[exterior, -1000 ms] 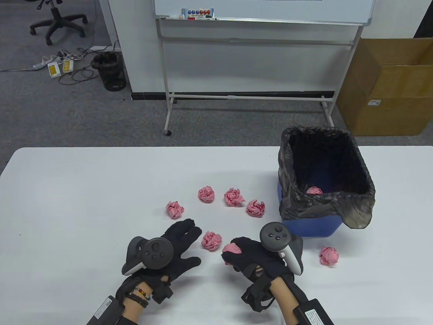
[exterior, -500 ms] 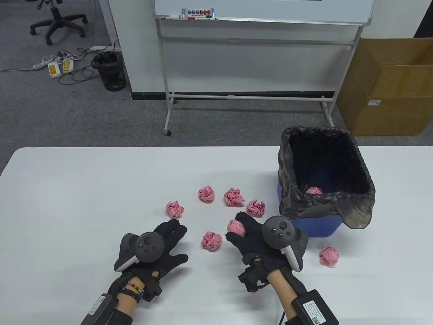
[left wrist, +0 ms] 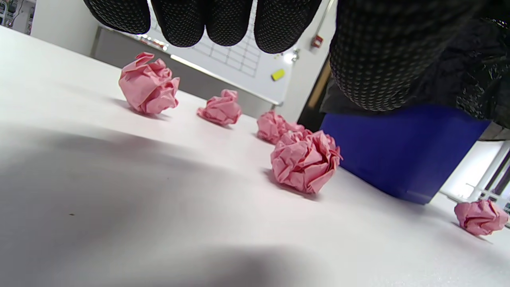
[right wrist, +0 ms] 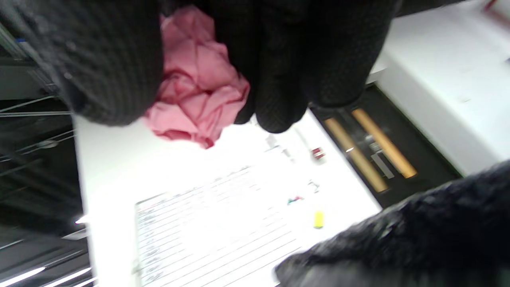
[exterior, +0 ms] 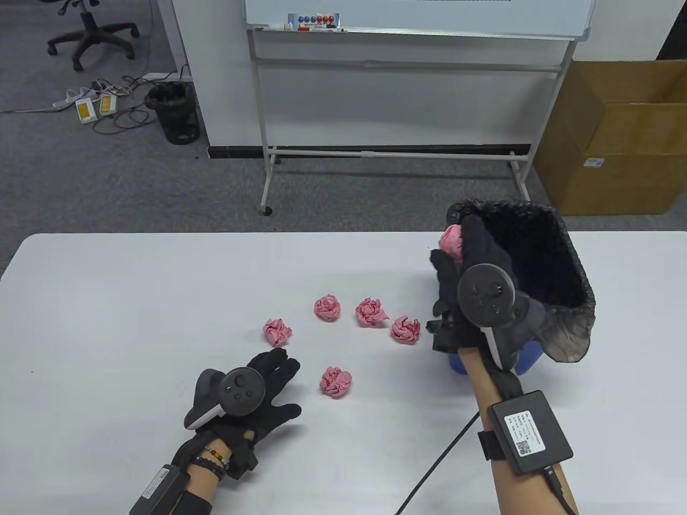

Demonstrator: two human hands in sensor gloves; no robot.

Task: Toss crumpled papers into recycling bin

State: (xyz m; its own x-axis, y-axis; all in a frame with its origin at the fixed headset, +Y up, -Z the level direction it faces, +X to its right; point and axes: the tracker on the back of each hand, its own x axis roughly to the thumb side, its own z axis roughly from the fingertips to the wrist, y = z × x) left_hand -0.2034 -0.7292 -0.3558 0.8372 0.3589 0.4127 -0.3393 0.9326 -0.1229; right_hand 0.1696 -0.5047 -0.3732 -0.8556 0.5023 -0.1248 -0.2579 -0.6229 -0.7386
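Right hand (exterior: 472, 279) held one pink paper ball (exterior: 451, 240) in its grip, raised over the near-left rim of the bin (exterior: 574, 257), not yet released. Left hand (exterior: 257, 391) rested spread and empty on the table (exterior: 107, 300). Six balls remained out, one (left wrist: 480, 217) by the bin.
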